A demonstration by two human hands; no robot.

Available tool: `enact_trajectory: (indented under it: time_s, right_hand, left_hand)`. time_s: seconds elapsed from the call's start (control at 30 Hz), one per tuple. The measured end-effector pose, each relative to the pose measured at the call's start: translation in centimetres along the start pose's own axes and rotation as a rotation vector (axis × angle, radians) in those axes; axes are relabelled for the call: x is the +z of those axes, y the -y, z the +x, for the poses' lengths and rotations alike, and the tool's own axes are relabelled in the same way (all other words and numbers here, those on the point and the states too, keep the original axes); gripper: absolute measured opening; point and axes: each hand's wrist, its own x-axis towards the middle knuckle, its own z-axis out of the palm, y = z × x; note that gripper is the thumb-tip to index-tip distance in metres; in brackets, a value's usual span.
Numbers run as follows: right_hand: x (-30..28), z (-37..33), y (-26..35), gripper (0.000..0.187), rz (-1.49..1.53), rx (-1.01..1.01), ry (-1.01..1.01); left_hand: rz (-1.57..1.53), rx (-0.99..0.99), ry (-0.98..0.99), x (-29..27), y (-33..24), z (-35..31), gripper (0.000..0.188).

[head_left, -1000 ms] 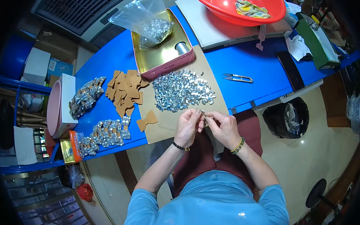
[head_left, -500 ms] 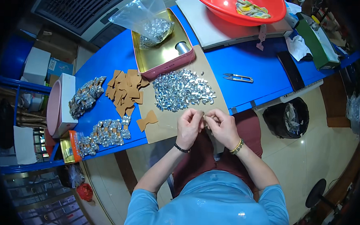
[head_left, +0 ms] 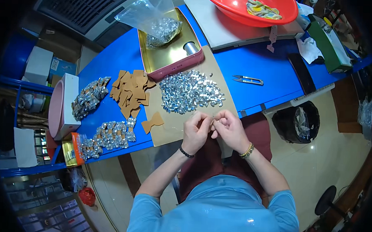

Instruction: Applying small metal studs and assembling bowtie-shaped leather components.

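"How many hands are at work?"

"2. The left hand (head_left: 196,132) and the right hand (head_left: 231,133) meet just below the heap of silver gems (head_left: 191,93), near the edge of the brown board (head_left: 168,132). Each is narrow, thumb and fingertips pinched together. What sits between them is too small to tell."

"Anything on the wrists?"

"2 bracelets: 1 dark beaded bracelet (head_left: 187,152) on the left, 1 gold-toned bracelet (head_left: 247,150) on the right."

"Can you count the gems?"

"No, too many in that 1 heap, which lies on the board."

"And the brown bow shapes?"

"1 lone bow piece (head_left: 153,123) lies at the board's left edge. Farther up is 1 pile of plain bow pieces (head_left: 131,93), overlapping too much to count. To the left, 2 groups are covered in gems: a lower group (head_left: 114,135) and an upper group (head_left: 90,98), both on the blue surface (head_left: 244,62)."

"What's beyond the heap?"

"1 pink-sided tin (head_left: 177,69), holding 1 spool (head_left: 190,48) and 1 clear bag (head_left: 164,31) of silvery pieces. To the right, 1 pair of snips (head_left: 248,80) and 1 long dark case (head_left: 301,73). Behind them, 1 red basin (head_left: 224,3) with 1 patterned cloth (head_left: 263,10) inside."
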Motion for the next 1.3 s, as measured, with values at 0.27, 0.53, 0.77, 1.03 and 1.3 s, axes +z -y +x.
enact_trajectory:
  time_s: [0.27, 0.53, 0.77, 1.03, 1.3]
  right_hand:
    - [-1.1, 0.4, 0.8, 0.01, -0.117, 0.015, 0.097]
    - [-0.4, 0.4, 1.1, 0.012, 0.115, -0.199, -0.227]
    - [-0.6, 0.0, 1.5, 0.012, 0.017, -0.044, -0.129]
    - [-1.3, 0.2, 0.1, 0.011, -0.243, -0.107, -0.131]
    - [-1.4, 0.4, -0.4, 0.01, -0.385, -0.17, -0.125]
  left_hand:
    - [0.354, 0.321, 0.133, -1.1, 0.5, -0.1, 0.006]
    - [0.389, 0.343, 0.119, -0.8, 0.3, 0.1, 0.005]
    - [0.635, 0.393, 0.028, -0.9, 1.4, 2.9, 0.006]
    - [0.802, 0.332, -0.001, -0.3, 2.0, 4.1, 0.006]
    - [0.824, 0.369, 0.077, -0.6, 1.7, 4.1, 0.006]
